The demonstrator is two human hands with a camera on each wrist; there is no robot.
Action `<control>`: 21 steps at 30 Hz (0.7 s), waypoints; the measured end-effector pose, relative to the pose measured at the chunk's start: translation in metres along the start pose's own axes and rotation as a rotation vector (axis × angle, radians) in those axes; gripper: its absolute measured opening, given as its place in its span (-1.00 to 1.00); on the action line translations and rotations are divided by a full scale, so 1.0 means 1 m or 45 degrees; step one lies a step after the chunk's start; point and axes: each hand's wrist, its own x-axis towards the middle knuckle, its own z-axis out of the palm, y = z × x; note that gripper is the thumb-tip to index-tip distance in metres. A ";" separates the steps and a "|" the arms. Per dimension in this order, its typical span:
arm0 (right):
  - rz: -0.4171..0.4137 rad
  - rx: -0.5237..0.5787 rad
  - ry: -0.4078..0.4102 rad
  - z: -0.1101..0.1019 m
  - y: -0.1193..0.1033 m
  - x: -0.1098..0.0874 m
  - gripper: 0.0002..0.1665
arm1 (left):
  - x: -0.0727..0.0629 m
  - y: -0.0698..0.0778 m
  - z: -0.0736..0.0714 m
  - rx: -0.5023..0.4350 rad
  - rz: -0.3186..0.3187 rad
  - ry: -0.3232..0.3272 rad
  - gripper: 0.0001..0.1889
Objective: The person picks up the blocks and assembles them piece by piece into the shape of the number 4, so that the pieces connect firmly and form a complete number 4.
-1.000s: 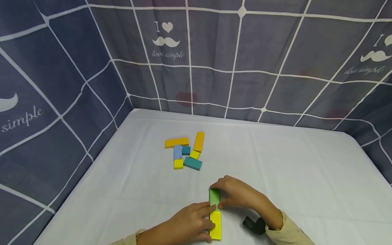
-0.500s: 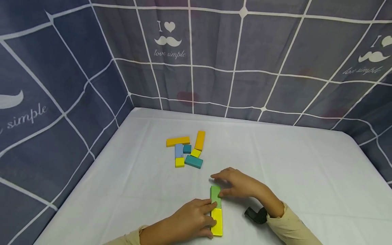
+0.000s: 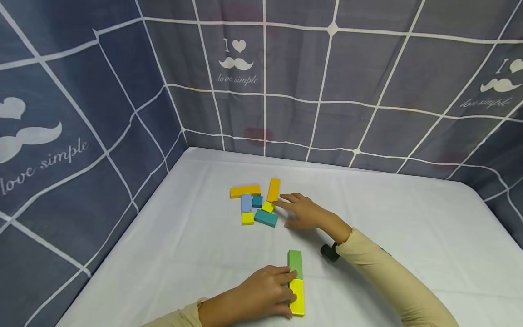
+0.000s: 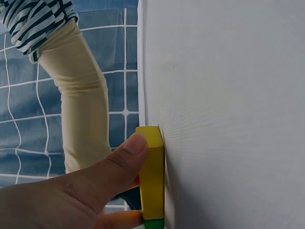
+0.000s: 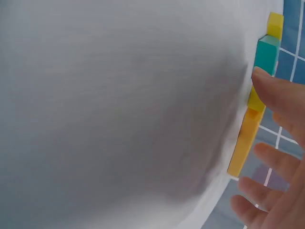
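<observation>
My left hand (image 3: 265, 290) holds a long yellow block (image 3: 299, 306) down on the white cloth, fingertips on its top and thumb at its near end. A light green block (image 3: 295, 262) lies end to end with it, and a fingertip reaches the seam. Farther back, my right hand (image 3: 308, 213) hovers with fingers spread at the right side of a block cluster. Its index fingertip overlaps a small yellow block (image 3: 267, 207), between an orange-yellow block (image 3: 273, 190) and a teal block (image 3: 266, 219). In the right wrist view the thumb overlaps the teal block (image 5: 267, 53), and nothing is gripped.
Left in the cluster lie another orange-yellow bar (image 3: 245, 191), a light blue block (image 3: 247, 203), a small teal block (image 3: 257, 201) and a second small yellow block (image 3: 247, 219). A black device (image 3: 329, 252) shows by the right wrist. A grey checked curtain (image 3: 294, 118) borders the table.
My right hand has let go of the green block and moved away from me to the cluster. My left hand stays on the yellow block. The head view has shifted slightly.
</observation>
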 end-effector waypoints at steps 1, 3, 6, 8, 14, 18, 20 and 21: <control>-0.006 -0.008 0.008 0.000 0.000 0.004 -0.25 | 0.000 0.000 0.000 0.006 0.002 0.003 -0.70; -0.022 -0.028 0.020 0.001 -0.001 0.012 -0.29 | 0.000 0.000 0.000 0.017 0.007 0.008 -0.69; -0.060 -0.059 0.034 0.002 -0.003 0.021 -0.34 | -0.001 -0.001 0.000 0.017 0.013 0.005 -0.69; -0.079 -0.074 0.047 0.004 -0.003 0.023 -0.35 | -0.001 0.000 0.000 0.016 0.014 -0.004 -0.69; -0.120 -0.092 0.052 0.009 -0.003 0.025 -0.38 | 0.000 0.000 -0.001 0.038 0.022 -0.011 -0.70; -0.130 -0.109 0.034 0.007 -0.006 0.023 -0.44 | 0.000 0.000 -0.001 0.055 0.024 0.003 -0.69; -0.137 -0.120 0.049 0.005 -0.007 0.021 -0.47 | -0.001 0.000 0.000 0.054 0.017 0.011 -0.69; -0.141 -0.123 0.056 0.004 -0.007 0.021 -0.48 | -0.002 0.000 0.000 0.049 0.013 0.015 -0.69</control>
